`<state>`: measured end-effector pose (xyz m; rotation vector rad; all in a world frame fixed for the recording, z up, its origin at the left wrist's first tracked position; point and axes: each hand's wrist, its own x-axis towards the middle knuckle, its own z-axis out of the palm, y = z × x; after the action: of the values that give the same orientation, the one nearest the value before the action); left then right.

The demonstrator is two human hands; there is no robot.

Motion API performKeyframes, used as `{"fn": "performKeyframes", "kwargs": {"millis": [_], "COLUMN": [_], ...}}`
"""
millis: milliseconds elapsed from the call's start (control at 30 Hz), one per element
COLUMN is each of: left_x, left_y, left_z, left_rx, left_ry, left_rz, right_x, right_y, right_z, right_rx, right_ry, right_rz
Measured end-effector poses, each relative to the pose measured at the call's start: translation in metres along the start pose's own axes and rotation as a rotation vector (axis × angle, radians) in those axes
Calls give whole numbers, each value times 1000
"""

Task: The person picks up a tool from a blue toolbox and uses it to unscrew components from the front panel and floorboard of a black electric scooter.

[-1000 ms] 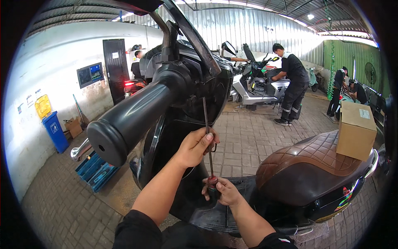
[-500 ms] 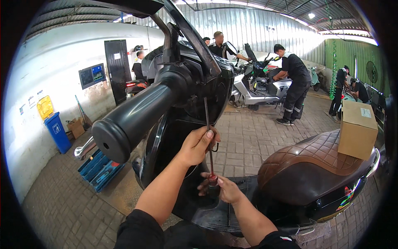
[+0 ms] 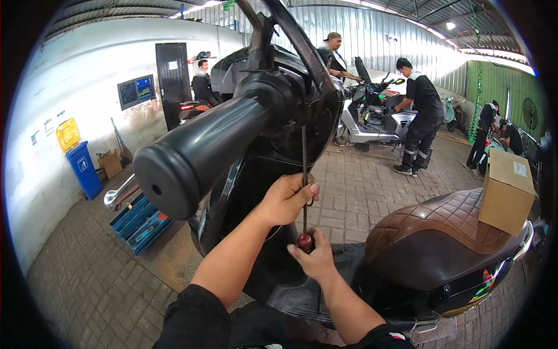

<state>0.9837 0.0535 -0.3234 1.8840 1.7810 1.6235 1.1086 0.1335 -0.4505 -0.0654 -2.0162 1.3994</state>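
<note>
Grey brick paving (image 3: 87,273) meets a white wall (image 3: 46,104) at left. Left hand (image 3: 290,199) pinches a red-handled screwdriver (image 3: 304,217) by its dark shaft; right hand (image 3: 317,256) grips the handle.

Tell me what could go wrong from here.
The screwdriver could slip and scratch the black cowl.
The left hand, wrapped around its shaft, might get scraped if that happens.
The cardboard box rests on the seat with no strap showing; a jolt could perhaps topple it.

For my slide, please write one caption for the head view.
Left hand on a screwdriver's shaft, right hand on its handle, below a scooter's handlebar.
</note>
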Motion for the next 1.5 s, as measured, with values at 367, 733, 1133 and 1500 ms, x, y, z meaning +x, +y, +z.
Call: {"fn": "performKeyframes", "kwargs": {"millis": [367,733,1133,1500], "left_x": [4,7,10,9], "left_y": [0,4,3,5], "left_z": [5,11,11,9], "left_rx": [-66,-92,90,59], "left_ry": [24,79,200,194], "left_rz": [51,62,209,306], "right_x": [3,13,5,17], "right_y": [21,-13,-24,-6], "right_z": [-31,-35,-7,-39], "right_rx": [339,179,-426,318], "right_ry": [-262,-387,134,-502], "right_rz": [10,1,-155,52]}}
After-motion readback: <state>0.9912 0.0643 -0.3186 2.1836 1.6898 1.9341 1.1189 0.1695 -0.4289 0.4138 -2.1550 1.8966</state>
